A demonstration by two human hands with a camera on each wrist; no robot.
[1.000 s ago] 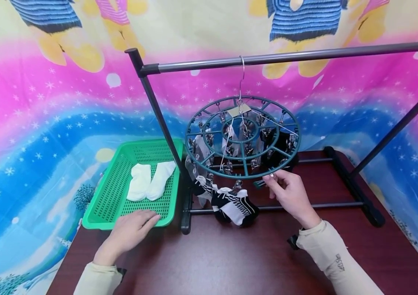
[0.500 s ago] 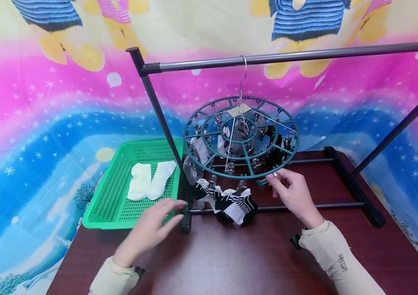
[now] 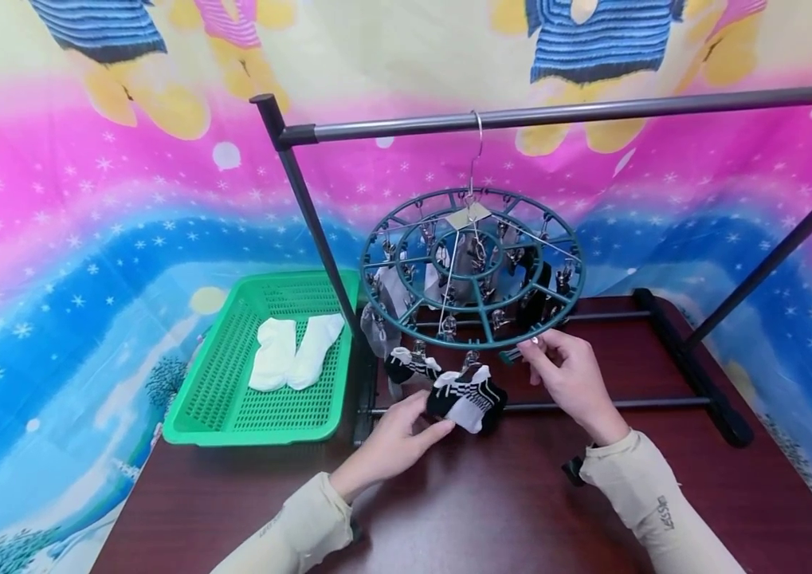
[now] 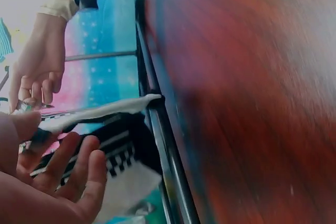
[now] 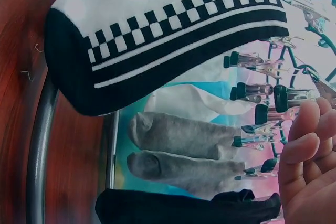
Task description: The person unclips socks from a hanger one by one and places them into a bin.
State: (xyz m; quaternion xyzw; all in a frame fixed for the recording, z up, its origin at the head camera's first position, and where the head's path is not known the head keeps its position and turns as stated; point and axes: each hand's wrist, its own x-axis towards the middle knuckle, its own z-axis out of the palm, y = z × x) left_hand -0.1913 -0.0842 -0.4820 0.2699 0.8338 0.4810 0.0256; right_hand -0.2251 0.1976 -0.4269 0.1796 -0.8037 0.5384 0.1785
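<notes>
A round green sock hanger (image 3: 473,344) hangs by its metal hook, with clips all around it. My right hand (image 3: 574,379) pinches a clip (image 3: 511,355) at its front right rim between thumb and fingers. Left of that clip hang black-and-white checkered socks (image 3: 466,402), held by another clip. My left hand (image 3: 394,434) is at their lower left, thumb and fingers apart, fingertips right at the fabric. In the left wrist view its loosely bent fingers (image 4: 94,171) overlap the checkered sock (image 4: 131,182). A second checkered sock (image 3: 409,365) hangs further left.
A dark metal rack (image 3: 391,126) carries the hanger over the dark red table (image 3: 492,510). Two white socks (image 3: 272,355) lie in a green basket (image 3: 248,438) at the left. Grey socks (image 5: 184,135) and a black sock (image 5: 184,208) hang behind the checkered one.
My left hand has moved right, from the basket's front edge to the checkered socks. The right hand stays on its clip at the rim, and the hanger has turned slightly.
</notes>
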